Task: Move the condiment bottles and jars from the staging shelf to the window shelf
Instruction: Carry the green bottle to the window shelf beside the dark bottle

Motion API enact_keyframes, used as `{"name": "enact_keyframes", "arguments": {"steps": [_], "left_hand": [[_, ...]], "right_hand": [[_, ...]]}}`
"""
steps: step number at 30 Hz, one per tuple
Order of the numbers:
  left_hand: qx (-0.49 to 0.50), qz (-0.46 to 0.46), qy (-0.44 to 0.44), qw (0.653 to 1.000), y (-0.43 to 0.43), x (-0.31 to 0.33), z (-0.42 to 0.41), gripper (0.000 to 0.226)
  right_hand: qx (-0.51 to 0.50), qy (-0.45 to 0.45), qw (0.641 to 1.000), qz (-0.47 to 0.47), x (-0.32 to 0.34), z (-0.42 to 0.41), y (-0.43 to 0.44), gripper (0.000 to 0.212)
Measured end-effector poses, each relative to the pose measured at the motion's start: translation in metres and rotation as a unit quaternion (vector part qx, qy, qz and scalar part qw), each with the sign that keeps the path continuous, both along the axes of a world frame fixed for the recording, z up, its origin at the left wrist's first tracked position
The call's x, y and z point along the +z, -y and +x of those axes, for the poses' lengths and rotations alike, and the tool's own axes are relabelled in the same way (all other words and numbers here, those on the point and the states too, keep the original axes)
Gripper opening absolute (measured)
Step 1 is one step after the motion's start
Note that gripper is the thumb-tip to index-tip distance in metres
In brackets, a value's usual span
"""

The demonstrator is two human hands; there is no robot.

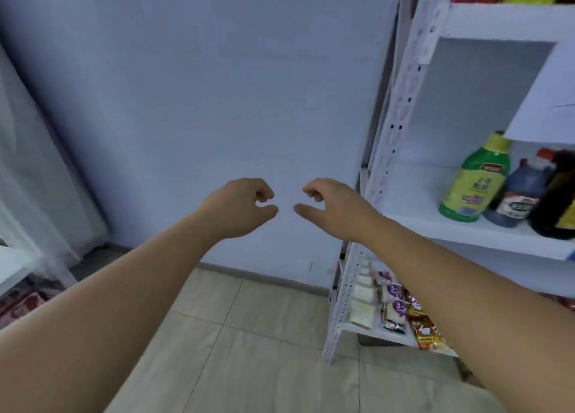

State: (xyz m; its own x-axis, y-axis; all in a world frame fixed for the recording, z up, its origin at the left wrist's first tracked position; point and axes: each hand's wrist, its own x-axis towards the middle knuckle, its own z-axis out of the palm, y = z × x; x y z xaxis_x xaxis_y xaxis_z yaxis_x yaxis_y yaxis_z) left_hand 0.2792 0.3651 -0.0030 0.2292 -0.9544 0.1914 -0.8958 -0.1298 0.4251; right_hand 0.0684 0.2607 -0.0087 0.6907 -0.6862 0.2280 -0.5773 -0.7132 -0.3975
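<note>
Hovering just left of the frame's centre, the left grip (242, 206) is holding nothing, its fingers loosely curled and its thumb pointing right. Just right of centre the right grip (329, 207) is mirroring it, equally bare, with its fingers hanging slack. The two are near each other but apart, both in front of a plain wall (186, 86).

Further right a white rack (401, 108) is standing. On its middle shelf (435, 223) the bottles are sitting in a row: a green bottle (476, 179) nearest, a red-capped bottle (522, 192) just beside it, and a big bottle (557, 201) running off the right edge. Packets (395, 307) are lying on the lower shelf at lower right.

I cannot tell for sure that this is the staging shelf, but with both grips empty a pick-up is looking likely. Doing it well means taking the right grip over to the green bottle, which is standing unblocked. It should be wrapping round the body below the neck and lifting straight up so the neighbours are not getting knocked. The left grip could be taking the red-capped bottle.
</note>
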Motion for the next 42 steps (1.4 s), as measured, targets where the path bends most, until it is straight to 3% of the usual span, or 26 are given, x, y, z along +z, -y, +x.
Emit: {"name": "enact_keyframes", "arguments": {"steps": [10,15,19,22,26,30,34,42], "left_hand": [[-0.098,0.013,-0.013,0.995,0.090,0.004,-0.200,0.032],[-0.145,0.013,-0.086,0.986,0.157,0.001,-0.278,0.031],[-0.170,0.012,-0.094,0.981,0.219,-0.012,-0.321,0.056],[-0.168,0.020,-0.102,0.980,0.272,-0.018,-0.335,0.078],[-0.154,0.043,-0.155,0.975,0.344,-0.023,-0.346,0.104],[-0.157,0.037,-0.217,0.963,0.404,-0.030,-0.355,0.118],[-0.194,0.030,-0.260,0.945,0.438,-0.037,-0.366,0.108],[-0.167,0.009,-0.254,0.953,0.441,-0.036,-0.370,0.071]], "right_hand": [[-0.115,0.044,0.992,0.031,-0.008,-0.209,0.044,0.058],[-0.191,0.087,0.975,0.068,-0.018,-0.283,0.078,0.061],[-0.241,0.111,0.960,0.095,-0.028,-0.318,0.120,0.056],[-0.263,0.133,0.948,0.123,-0.038,-0.332,0.158,0.019],[-0.248,0.167,0.942,0.155,-0.053,-0.336,0.218,0.019],[-0.271,0.211,0.918,0.199,-0.073,-0.332,0.268,0.047],[-0.295,0.201,0.908,0.219,-0.086,-0.330,0.297,0.065],[-0.291,0.206,0.907,0.225,-0.089,-0.325,0.319,0.065]]}}
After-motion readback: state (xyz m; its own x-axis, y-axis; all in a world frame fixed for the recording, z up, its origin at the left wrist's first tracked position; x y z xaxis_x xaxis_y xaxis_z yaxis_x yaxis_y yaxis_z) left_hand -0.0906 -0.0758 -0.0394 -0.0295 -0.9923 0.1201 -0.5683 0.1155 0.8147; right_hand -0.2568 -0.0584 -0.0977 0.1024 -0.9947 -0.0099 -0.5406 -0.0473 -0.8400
